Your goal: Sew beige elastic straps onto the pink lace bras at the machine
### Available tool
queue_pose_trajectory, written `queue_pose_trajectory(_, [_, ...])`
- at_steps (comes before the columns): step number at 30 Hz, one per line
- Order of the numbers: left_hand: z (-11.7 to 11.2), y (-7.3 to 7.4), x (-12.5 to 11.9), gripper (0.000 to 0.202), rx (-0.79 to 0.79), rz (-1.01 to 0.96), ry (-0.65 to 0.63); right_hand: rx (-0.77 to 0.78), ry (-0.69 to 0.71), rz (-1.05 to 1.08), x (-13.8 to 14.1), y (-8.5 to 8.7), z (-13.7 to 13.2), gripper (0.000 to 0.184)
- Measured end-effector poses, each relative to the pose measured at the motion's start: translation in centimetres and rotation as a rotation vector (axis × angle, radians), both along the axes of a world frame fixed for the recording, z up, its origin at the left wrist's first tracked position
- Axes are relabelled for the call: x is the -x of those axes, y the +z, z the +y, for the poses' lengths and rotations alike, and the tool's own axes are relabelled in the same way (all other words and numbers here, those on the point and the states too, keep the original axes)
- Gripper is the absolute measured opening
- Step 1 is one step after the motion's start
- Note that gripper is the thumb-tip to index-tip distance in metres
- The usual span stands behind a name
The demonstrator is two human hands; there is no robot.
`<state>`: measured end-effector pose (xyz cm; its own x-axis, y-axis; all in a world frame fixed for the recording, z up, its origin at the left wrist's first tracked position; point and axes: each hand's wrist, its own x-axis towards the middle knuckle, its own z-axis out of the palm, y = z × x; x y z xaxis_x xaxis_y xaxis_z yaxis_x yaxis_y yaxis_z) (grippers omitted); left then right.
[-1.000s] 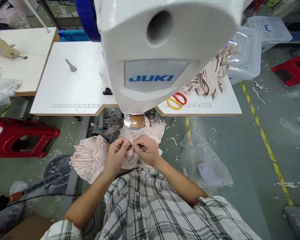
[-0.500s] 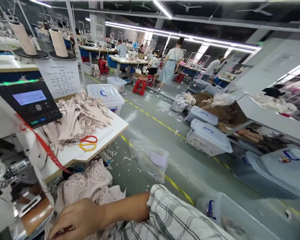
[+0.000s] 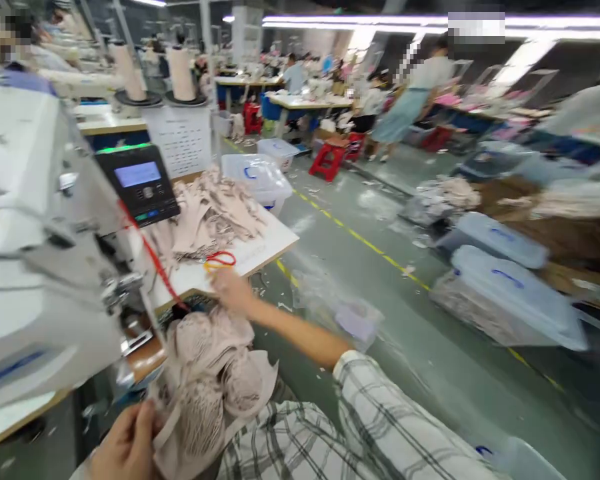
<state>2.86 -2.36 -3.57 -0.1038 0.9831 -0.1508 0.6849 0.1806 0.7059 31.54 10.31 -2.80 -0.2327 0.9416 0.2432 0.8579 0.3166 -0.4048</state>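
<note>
At the bottom left, my left hand is closed, thumb and fingers pinching the edge of beige fabric. This gathered, ruched fabric hangs in a bundle beside the sewing machine and over the lap. My right hand reaches to the front edge of the white table, at the scissors with red and yellow handles. Motion blur hides its fingers, so I cannot tell whether they grip the handles. Behind the scissors lies a pile of beige fabric strips.
A control panel and thread cones stand behind the machine. A lidded plastic box is past the table. On the floor lie a plastic bag and scraps. More boxes line the right. A person stands farther back.
The view has swung left. My right hand has moved from the lower left, by the machine, up to the scissors. My left hand has come into view with the fabric.
</note>
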Motion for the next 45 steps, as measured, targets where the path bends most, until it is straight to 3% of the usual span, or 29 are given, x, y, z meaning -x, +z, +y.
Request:
queue_pose_trajectory(3, [-0.6, 0.1, 0.1, 0.046, 0.093, -0.128, -0.037, 0.039, -0.097, -0.030, -3.7, -0.2, 5.5, 0.032])
queue_pose_trajectory(6, [-0.6, -0.2, 0.4, 0.055, 0.193, -0.314, -0.048, 0.080, -0.105, -0.111, -4.9, -1.3, 7.9, 0.030])
queue_pose_trajectory(13, [-0.7, 1.0, -0.5, 0.051, 0.269, -0.534, 0.038, 0.096, -0.062, -0.259, -2.7, -2.8, 5.5, 0.049])
queue_pose_trajectory(20, [-0.8, 1.6, -0.7, 0.039, 0.329, -0.753, 0.109, 0.140, -0.069, -0.406, -2.6, -3.5, 5.1, 0.040])
queue_pose_trajectory(23, [-1.1, 1.4, -0.2, 0.034, 0.329, -0.857, 0.123, 0.210, -0.096, -0.243, -3.9, -2.7, 2.2, 0.033])
queue_pose_trajectory(26, [-1.4, 1.1, 0.0, 0.032, 0.326, -0.917, 0.127, 0.331, -0.115, 0.172, -4.5, -1.6, -4.1, 0.030])
queue_pose_trajectory(28, [-1.4, 1.1, 0.1, 0.031, 0.325, -0.919, 0.122, 0.386, -0.050, 0.375, -3.9, -0.9, -8.9, 0.032])
queue_pose_trajectory(32, [-1.3, 1.4, -0.1, 0.029, 0.304, -0.870, 0.073, 0.390, 0.276, 0.215, -0.5, -0.2, -15.5, 0.050])
queue_pose_trajectory(34, [-1.2, 1.6, -0.3, 0.028, 0.285, -0.832, 0.046, 0.302, 0.340, 0.192, 1.4, -0.4, -16.4, 0.045])
queue_pose_trajectory(38, [-1.4, 2.1, -0.7, 0.025, 0.266, -0.759, -0.011, 0.200, 0.359, 0.209, 4.0, -1.4, -15.5, 0.040])
queue_pose_trajectory(45, [-1.4, 2.0, -0.4, 0.020, 0.256, -0.684, -0.014, 0.257, 0.426, 0.257, 4.3, -2.3, -14.6, 0.035])
